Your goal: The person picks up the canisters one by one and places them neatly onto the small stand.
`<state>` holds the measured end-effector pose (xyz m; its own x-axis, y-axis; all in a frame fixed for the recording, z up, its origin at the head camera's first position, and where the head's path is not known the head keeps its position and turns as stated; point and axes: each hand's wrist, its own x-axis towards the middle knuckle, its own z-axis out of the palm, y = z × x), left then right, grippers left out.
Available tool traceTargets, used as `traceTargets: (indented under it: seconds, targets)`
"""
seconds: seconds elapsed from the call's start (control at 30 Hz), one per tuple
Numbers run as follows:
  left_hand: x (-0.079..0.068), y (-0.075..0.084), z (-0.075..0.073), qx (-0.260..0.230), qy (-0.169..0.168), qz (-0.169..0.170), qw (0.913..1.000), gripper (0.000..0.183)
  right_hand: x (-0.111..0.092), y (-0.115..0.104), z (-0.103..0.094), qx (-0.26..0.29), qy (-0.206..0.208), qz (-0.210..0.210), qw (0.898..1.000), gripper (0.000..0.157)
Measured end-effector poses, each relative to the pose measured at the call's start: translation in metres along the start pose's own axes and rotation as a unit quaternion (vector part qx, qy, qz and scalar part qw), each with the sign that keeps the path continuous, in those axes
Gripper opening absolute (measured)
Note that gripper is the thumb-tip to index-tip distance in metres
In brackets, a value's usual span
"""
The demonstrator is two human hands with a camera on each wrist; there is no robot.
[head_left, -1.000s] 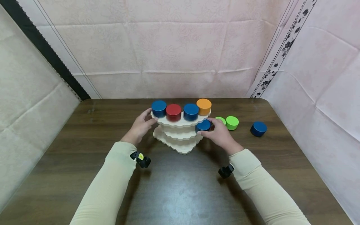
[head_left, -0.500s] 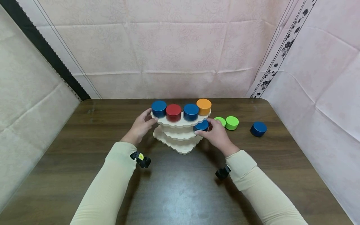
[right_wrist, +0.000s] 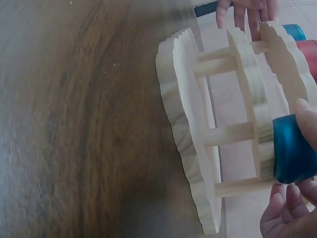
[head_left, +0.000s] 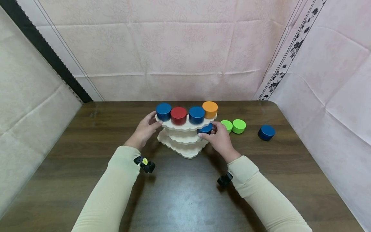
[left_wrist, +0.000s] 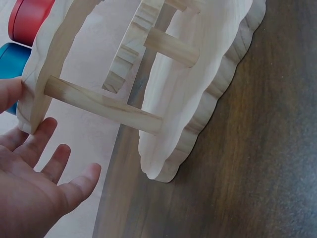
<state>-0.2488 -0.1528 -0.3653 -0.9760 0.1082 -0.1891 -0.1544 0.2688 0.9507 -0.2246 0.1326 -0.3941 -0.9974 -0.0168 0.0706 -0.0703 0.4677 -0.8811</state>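
The right hand (head_left: 219, 137) has its grip round a blue tin (head_left: 204, 129), with the thumb on the near side. The tin is at the right end of the middle shelf (head_left: 185, 138) of the wooden stand (head_left: 186, 150), under the top shelf (head_left: 185, 128). The grip of the left hand (head_left: 144, 130) pinches the left end of the top shelf.

To do this well, I think the left hand should hold the stand still, so the row of four tins (head_left: 178, 116) on top does not wobble. The right hand should slide its tin gently and flat, and let go only when the whole bottom sits on wood. I cannot tell if it does.

Two green tins (head_left: 239, 126) and another blue tin (head_left: 266, 132) stand on the bench (head_left: 176, 199) at the right.
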Motion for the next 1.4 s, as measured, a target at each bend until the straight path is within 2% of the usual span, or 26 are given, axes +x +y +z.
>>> traceTargets:
  seconds: [0.3,0.93,1.1,1.4]
  targets:
    - [0.001,-0.001,0.001,0.006,0.001,0.0,1.0,0.066,-0.001,0.001,-0.001,0.003,0.004,0.0,1.0,0.068]
    - [0.002,-0.002,0.0,0.012,0.001,0.002,0.9999,0.066,-0.004,0.004,-0.012,0.009,-0.022,-0.012,1.0,0.066]
    - [0.001,-0.002,0.0,0.015,0.004,0.001,0.9999,0.067,-0.008,0.007,-0.022,-0.018,-0.029,-0.017,0.999,0.068]
    - [0.001,-0.003,-0.001,0.016,0.005,0.004,0.9998,0.067,-0.009,0.024,-0.049,-0.131,-0.038,-0.042,0.99,0.078]
